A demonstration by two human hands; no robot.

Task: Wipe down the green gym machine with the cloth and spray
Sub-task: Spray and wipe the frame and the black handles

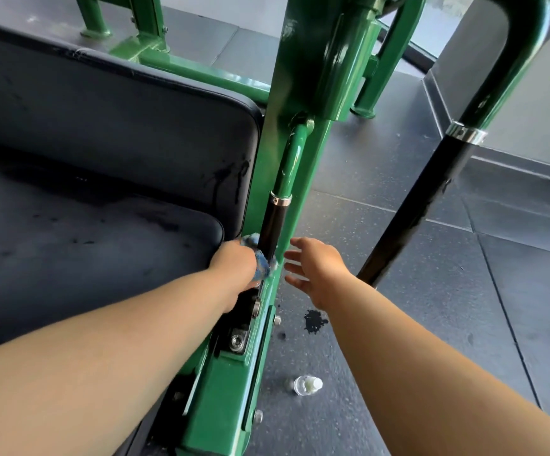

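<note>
The green gym machine (300,77) fills the middle of the view, with a green side bar running down to the frame. My left hand (234,263) grips a bunched blue cloth (262,268) and holds it against the lower end of the black handle grip (272,225) on that bar. My right hand (316,269) hovers just right of the bar, fingers spread and holding nothing. A small clear spray bottle (307,385) stands on the floor beside the frame, below my right forearm.
The black padded seat (86,258) and backrest (102,126) lie to the left, with wet dark streaks. A second black-gripped bar (431,199) slants down at the right. Dark wet spots (314,320) mark the grey rubber floor.
</note>
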